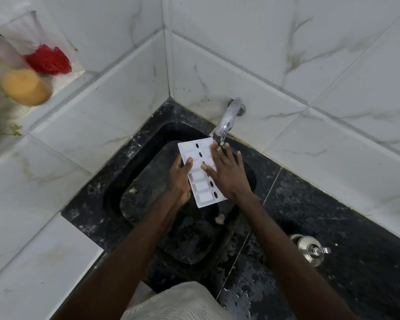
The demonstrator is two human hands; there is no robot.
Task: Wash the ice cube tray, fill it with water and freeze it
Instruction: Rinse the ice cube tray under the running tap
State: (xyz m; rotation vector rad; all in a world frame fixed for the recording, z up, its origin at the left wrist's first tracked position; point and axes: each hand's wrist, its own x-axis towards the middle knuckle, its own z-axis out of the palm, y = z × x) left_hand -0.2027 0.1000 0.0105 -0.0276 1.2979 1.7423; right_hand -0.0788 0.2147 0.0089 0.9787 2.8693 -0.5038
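White plastic ice cube tray is held over the black sink, long axis pointing toward the running tap. Its left edge is gripped by the left hand; the right hand is laid flat, fingers straight, on its right side.

Matt white plastic ice cube tray, shiny metal tap, speckled black stone sink.

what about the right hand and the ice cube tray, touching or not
Touching. The head view shows the right hand lying flat on the ice cube tray, fingers straight across it.
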